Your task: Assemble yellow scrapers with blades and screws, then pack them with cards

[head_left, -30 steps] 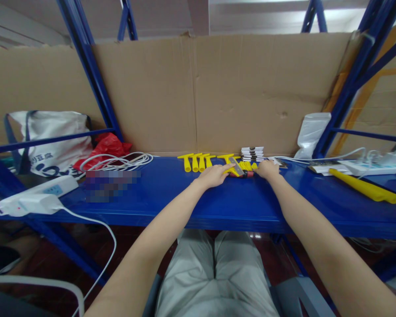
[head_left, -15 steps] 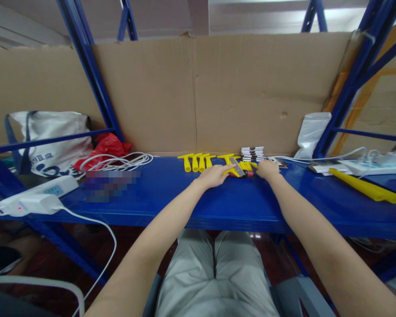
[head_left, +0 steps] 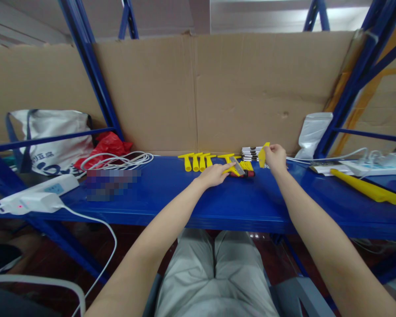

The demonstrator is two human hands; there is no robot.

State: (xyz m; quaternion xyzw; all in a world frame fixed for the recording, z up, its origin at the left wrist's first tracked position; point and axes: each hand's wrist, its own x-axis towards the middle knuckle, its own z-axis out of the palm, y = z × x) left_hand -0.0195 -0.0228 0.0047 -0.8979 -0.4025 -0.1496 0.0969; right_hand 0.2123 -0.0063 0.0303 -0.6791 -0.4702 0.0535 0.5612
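My left hand point(head_left: 213, 175) is closed on a yellow-handled scraper point(head_left: 238, 167), whose grey metal blade angles up and to the right. My right hand point(head_left: 276, 157) pinches a small flat yellow plastic piece point(head_left: 262, 156) and holds it raised above the bench. Several similar flat yellow pieces point(head_left: 248, 165) lie grouped between the two hands, with a dark red item point(head_left: 250, 174) just in front of them. Yellow T-shaped handles point(head_left: 196, 163) stand in a row left of the scraper, and another yellow T-shaped piece point(head_left: 225, 157) lies behind it.
A stack of black-and-white packets point(head_left: 249, 152) sits against the cardboard wall point(head_left: 251, 88). On the left are a cloth bag point(head_left: 56, 141), a red plastic bag point(head_left: 107, 149), coiled white cable point(head_left: 132, 162) and a power strip point(head_left: 36, 196). A long yellow object point(head_left: 366, 187) lies right.
My right hand has lifted off the bench, up and slightly right, with the flat yellow piece now visible in its fingers. My left hand and the scraper have stayed put.
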